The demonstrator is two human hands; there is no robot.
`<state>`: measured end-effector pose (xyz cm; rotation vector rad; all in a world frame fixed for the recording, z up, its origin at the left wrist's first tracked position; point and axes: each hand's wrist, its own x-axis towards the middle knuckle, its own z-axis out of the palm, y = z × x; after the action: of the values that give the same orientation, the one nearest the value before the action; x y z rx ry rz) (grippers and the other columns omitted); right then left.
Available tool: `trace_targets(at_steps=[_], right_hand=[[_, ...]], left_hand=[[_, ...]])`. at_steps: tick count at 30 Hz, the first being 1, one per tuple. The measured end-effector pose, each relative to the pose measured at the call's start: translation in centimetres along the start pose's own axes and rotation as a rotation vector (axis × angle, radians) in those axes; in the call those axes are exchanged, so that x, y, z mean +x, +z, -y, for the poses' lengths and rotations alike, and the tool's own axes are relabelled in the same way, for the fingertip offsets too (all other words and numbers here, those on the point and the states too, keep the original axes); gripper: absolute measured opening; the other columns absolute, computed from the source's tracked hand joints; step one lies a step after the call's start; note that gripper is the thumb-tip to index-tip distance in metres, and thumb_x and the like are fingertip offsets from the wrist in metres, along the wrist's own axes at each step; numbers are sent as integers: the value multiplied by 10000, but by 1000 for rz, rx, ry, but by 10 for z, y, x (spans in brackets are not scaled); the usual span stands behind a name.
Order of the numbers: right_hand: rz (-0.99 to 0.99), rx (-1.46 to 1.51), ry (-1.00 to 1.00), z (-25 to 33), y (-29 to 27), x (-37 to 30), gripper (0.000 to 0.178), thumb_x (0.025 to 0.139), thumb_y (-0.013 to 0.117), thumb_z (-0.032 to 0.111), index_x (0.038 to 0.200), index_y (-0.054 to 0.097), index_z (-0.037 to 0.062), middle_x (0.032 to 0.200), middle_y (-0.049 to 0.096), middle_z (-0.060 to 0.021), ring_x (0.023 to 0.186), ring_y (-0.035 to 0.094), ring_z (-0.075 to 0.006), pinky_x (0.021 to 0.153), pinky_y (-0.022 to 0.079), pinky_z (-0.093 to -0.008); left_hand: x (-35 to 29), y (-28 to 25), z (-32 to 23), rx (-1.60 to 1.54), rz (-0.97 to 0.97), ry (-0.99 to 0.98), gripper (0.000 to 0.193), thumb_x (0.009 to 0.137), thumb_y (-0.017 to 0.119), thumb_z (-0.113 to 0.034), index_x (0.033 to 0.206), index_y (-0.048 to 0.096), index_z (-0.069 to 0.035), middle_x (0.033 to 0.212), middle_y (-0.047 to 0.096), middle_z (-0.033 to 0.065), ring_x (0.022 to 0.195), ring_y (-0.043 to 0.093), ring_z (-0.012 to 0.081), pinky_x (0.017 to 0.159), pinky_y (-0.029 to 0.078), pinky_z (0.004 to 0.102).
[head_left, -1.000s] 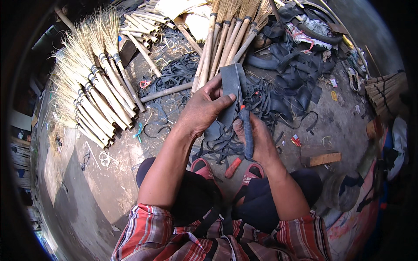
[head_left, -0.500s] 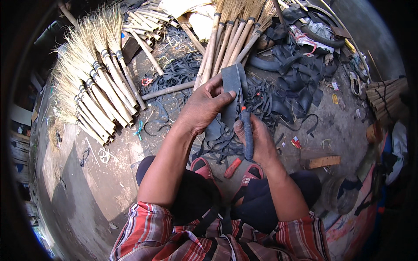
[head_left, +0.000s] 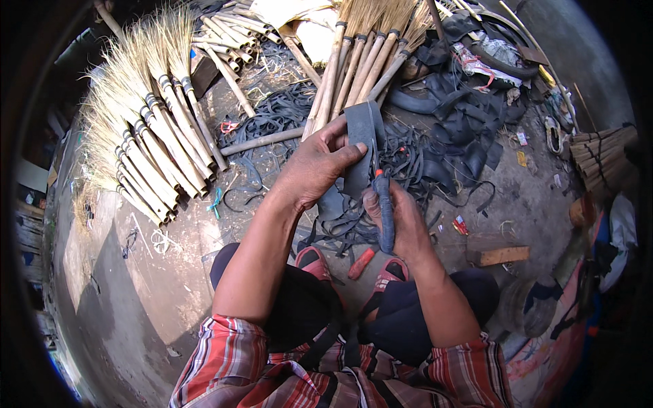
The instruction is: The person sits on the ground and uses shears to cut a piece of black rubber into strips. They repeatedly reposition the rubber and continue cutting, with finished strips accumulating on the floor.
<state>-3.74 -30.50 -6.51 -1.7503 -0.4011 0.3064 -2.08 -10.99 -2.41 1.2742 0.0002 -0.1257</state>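
The sheet (head_left: 359, 122) is in the left hand (head_left: 318, 165), in front of the person above the feet; its long axis runs away from the body, far end up-picture. The left thumb presses on its face, with fingers curled at the edge and behind. The right hand (head_left: 406, 221) is wrapped around the scissors (head_left: 386, 217), the handle toward the body and the blades pointing away along the sheet. How far the blades part, I cannot tell.

In view, the sheet's far edge comes near the broom handles (head_left: 326, 88); dark strips (head_left: 408, 149) lie below. Floor (head_left: 537, 211) stretches rightward past the block (head_left: 500, 256), and leftward between the left forearm and the brooms (head_left: 153, 112).
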Motion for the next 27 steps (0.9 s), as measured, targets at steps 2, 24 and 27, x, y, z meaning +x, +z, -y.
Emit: trace_targets(at_steps=[2, 24, 27], right_hand=[[-15, -18, -21, -1, -2, 0, 438, 987, 716, 461, 1018, 640, 31, 777, 542, 50, 680, 464, -51, 602, 394, -239], [25, -84, 13, 13, -2, -10, 375, 1001, 716, 396, 944, 643, 32, 760, 541, 48, 690, 472, -64, 615, 409, -260], [84, -60, 148, 14, -2, -10, 377, 996, 724, 394, 947, 643, 29, 772, 554, 48, 700, 487, -65, 622, 423, -265]], left_hand=[[-1, 4, 2, 8, 16, 28, 537, 978, 659, -51, 1491, 501, -36, 1103, 697, -6, 956, 621, 60, 894, 515, 251], [4, -11, -4, -12, -96, -90, 695, 980, 680, -110, 1574, 346, 27, 1034, 681, 7, 927, 635, 86, 797, 557, 299], [8, -18, -2, -88, -170, -86, 568, 989, 694, -132, 1503, 464, -56, 1127, 719, 33, 939, 711, 116, 758, 605, 298]])
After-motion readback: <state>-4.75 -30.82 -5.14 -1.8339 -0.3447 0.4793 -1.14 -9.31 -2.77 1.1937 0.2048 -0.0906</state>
